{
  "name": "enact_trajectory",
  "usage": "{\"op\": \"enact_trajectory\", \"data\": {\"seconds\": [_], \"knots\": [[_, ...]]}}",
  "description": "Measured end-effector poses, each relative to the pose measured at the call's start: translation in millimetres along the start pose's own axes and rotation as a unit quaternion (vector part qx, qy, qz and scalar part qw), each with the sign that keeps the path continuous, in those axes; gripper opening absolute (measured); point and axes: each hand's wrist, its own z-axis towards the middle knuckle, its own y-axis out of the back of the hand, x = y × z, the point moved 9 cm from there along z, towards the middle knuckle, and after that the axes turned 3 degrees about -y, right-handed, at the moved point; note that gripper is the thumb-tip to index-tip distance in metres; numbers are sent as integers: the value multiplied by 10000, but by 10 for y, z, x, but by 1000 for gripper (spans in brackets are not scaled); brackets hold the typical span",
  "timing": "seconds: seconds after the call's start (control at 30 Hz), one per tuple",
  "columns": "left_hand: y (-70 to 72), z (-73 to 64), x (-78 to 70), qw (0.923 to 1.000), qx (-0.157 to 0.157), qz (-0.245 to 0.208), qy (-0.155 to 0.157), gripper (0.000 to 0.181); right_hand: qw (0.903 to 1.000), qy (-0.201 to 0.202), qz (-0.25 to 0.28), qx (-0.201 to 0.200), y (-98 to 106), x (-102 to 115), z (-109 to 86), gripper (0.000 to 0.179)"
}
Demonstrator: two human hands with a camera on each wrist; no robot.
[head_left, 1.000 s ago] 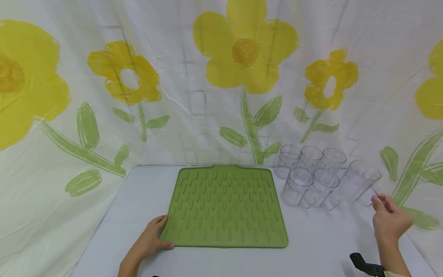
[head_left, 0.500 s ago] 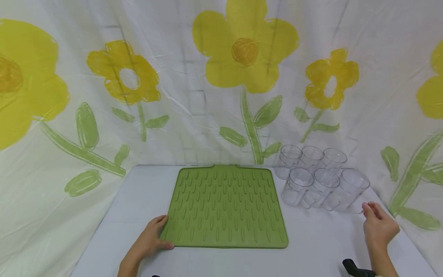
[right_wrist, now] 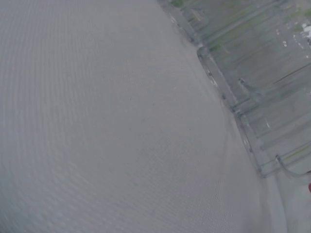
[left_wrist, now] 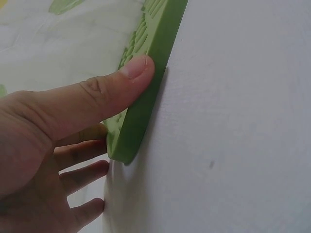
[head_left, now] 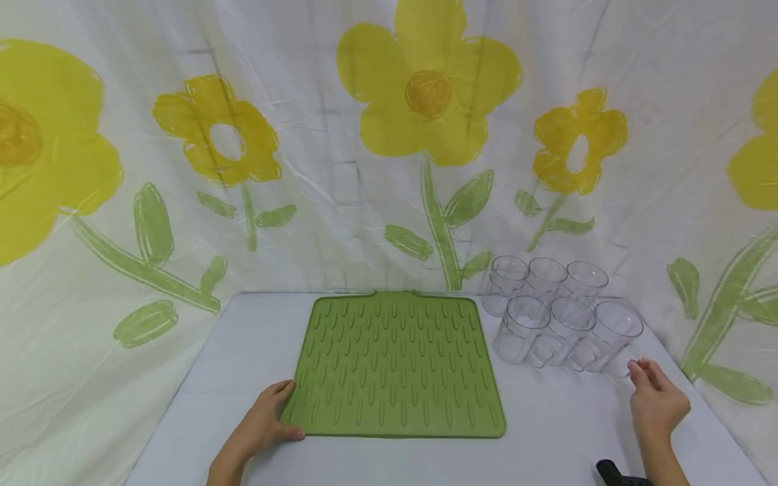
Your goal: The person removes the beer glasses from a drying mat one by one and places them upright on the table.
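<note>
A green ridged silicone mat (head_left: pixel 395 371) lies flat on the white table. At its front left corner rests my left hand (head_left: pixel 264 422), the thumb against the front edge and fingers by the left edge. In the left wrist view the thumb (left_wrist: pixel 104 92) lies on the mat's edge (left_wrist: pixel 141 116) and the other fingers are nearly straight. My right hand (head_left: pixel 659 401) pinches the handle of a clear glass mug (head_left: pixel 616 337) at the right end of the front row. Whether that mug touches the table is hard to tell. The right wrist view is blurred and shows glass mugs (right_wrist: pixel 272 111) at its right.
Two more glass mugs (head_left: pixel 524 337) stand in the front row, close beside the held one. Behind them is a row of three mugs (head_left: pixel 547 277). A flower-printed curtain (head_left: pixel 328 223) hangs behind the white table (head_left: pixel 231 351).
My right hand has brought the mug left and toward me, from the far right into line with the front row. The left hand and the mat have stayed put.
</note>
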Motion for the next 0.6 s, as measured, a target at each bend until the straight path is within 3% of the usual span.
{"op": "enact_trajectory", "data": {"seconds": [0.27,0.47,0.6], "knots": [[18,-13,-11,10000,-48,26,-65,106,9991,377,-143,107,-18,38,2,34],[10,-7,-8,10000,-27,-15,-5,106,9973,335,-651,42,-11,36,8,33],[14,-9,-12,10000,-7,-51,1,106,9973,213,-697,97,1,34,-18,36]]}}
